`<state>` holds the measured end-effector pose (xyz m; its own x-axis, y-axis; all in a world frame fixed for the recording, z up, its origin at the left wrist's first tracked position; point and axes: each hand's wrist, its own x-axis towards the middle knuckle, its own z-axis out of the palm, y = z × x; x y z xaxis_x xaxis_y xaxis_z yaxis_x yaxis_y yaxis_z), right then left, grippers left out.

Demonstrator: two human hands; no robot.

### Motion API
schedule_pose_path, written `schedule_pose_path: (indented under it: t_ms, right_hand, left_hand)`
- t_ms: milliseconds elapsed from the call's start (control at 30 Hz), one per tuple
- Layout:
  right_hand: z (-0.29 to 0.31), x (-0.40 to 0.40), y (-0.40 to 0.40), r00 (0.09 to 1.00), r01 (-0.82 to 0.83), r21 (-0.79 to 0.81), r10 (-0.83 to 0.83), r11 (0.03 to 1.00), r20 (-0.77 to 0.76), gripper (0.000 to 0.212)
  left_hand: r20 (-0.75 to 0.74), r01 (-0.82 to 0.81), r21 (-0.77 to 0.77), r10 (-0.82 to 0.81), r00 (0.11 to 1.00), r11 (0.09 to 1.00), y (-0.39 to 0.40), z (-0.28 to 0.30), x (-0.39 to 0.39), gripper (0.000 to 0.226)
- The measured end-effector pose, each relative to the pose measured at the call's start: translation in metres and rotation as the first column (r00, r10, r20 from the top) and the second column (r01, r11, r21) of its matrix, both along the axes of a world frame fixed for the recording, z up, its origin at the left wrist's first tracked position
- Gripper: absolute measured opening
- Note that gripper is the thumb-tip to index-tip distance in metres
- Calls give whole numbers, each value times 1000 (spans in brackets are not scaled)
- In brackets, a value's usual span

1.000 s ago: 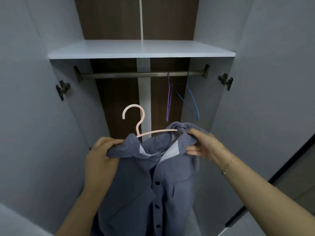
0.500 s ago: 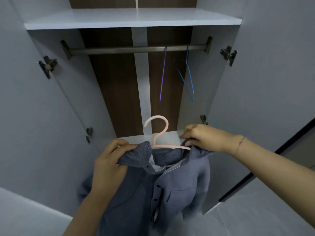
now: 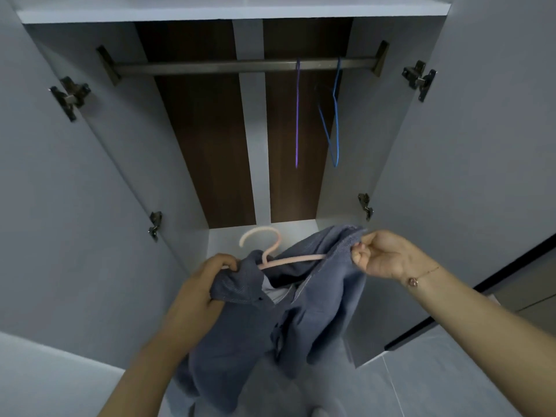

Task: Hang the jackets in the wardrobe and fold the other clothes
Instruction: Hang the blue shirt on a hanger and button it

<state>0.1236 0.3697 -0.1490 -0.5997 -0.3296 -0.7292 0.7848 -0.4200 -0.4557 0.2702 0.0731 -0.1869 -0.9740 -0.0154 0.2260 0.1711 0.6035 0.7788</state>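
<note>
A blue-grey buttoned jacket [image 3: 255, 332] hangs between my hands in front of the open wardrobe. A pale pink hanger [image 3: 270, 254] sits in its neck, hook pointing up. My left hand [image 3: 198, 284] grips the jacket's left shoulder and collar. My right hand [image 3: 382, 254] pinches the right shoulder fabric and holds it out to the right, so the hanger's right arm shows bare. The metal rail [image 3: 240, 66] runs across the wardrobe well above the hanger.
A purple hanger [image 3: 298, 115] and a blue hanger [image 3: 335, 124] hang on the rail's right part. A white shelf [image 3: 234, 13] lies above the rail. Both wardrobe doors stand open, left door [image 3: 60, 206] and right door [image 3: 481, 176]. Grey tiled floor [image 3: 421, 380] below.
The view has tilted down, so the rail sits higher in frame. My right hand has pulled the right shoulder fabric outward off the hanger's arm. The left hand keeps its grip.
</note>
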Motion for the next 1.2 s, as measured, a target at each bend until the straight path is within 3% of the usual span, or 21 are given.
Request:
schedule_pose_path:
  t_ms: [33,67,100,133,167,200,233,267,300,367,400,467,567,667,833,900,967,1067,1133,1200]
  right_hand:
    - [-1,2,-3,1000,-1,-65,-1,998,-19,33]
    - [-2,6,-4,992,-89,-33,86,995,-89,26]
    - [-6,8,-5,943,-234,159,264,959,-201,24]
    - [-10,8,-1,817,-342,481,509,807,-273,26]
    - [-10,7,4,608,-319,807,760,497,-228,24]
    - [-7,5,9,393,-148,977,915,155,-86,18]
    - [-2,4,12,253,64,996,967,-55,37,15]
    - [3,4,14,165,230,971,986,-68,30,27]
    - [8,5,14,74,284,955,991,88,-113,44]
    - [26,18,4,-43,134,869,879,476,-475,63]
    - [35,25,-7,-39,26,799,800,600,-599,66]
    - [49,30,-30,-6,-74,712,714,698,-700,58]
    - [59,26,-56,-64,-31,716,714,697,-697,12]
    - [52,17,-59,-65,-19,735,732,678,-678,40]
    - [33,4,-51,-36,-80,832,833,548,-552,39]
    - [30,3,-52,-72,-42,857,854,513,-515,41]
    - [27,3,-52,-98,-16,864,859,503,-502,41]
    - [21,3,-45,-116,-43,868,861,494,-496,39]
    - [15,7,-39,-146,-85,881,869,465,-472,37]
    - [11,13,-34,-201,-100,894,871,437,-448,33]
  left_hand:
    - [46,3,-2,-3,999,1000,0,-3,0,63]
    - [66,-9,6,9,998,1000,1,-7,0,64]
    - [68,-33,27,31,997,999,3,-10,0,63]
    - [61,-60,51,57,996,997,6,-11,1,62]
    - [49,-84,76,80,996,994,10,-11,1,61]
    - [31,-99,97,97,995,990,14,-10,-1,59]
    - [7,-108,110,108,994,988,18,-8,-3,57]
    - [-19,-110,117,113,993,987,22,-6,-6,57]
    - [-40,-107,121,113,993,987,25,-3,-10,59]
    - [-68,-84,126,93,993,988,28,4,-19,65]
    - [-78,-68,126,78,994,990,29,7,-24,64]
    - [-92,-33,124,44,995,992,34,12,-29,55]
    - [-100,3,112,8,995,994,41,10,-32,47]
    - [-168,29,33,-23,985,999,40,2,-30,44]
    - [-429,-92,-260,-30,903,961,31,-8,-10,14]
    - [-478,-134,-244,1,879,960,32,-14,6,13]
    - [-426,-109,-249,-8,905,962,33,-25,21,13]
    - [-181,29,-340,-96,979,940,23,-35,32,21]
    - [-92,28,-207,-48,995,978,9,-22,27,37]
    - [-57,-88,35,90,994,995,1,0,7,38]
